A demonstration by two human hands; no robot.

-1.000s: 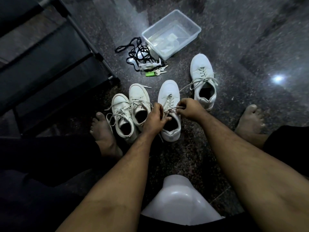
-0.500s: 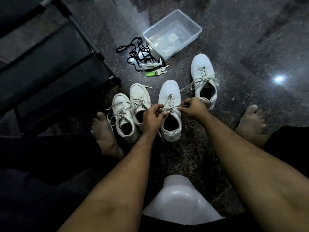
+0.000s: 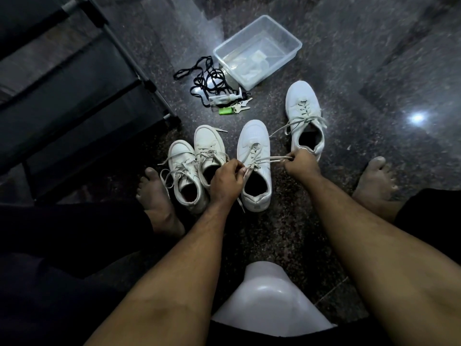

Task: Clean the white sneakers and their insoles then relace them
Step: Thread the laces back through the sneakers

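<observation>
Several white sneakers stand on the dark stone floor. The middle sneaker (image 3: 254, 143) points away from me, and its pale lace (image 3: 267, 159) is stretched sideways across the tongue. My left hand (image 3: 225, 179) pinches the lace's left end at the shoe's opening. My right hand (image 3: 301, 164) is shut on the right end and holds it taut. A laced sneaker (image 3: 303, 106) lies at the upper right. Two more laced sneakers, one (image 3: 183, 171) beside the other (image 3: 208, 146), sit to the left.
A clear plastic tub (image 3: 258, 49) stands at the back. Black laces (image 3: 207, 81) and keys with a green tag (image 3: 228, 109) lie beside it. A dark shoe rack (image 3: 74, 96) fills the left. My bare feet flank the shoes; a white stool (image 3: 269, 303) is under me.
My right hand has drawn the lace end out to the right, away from the shoe, stretching it taut. My left hand stayed at the shoe's opening with the other end.
</observation>
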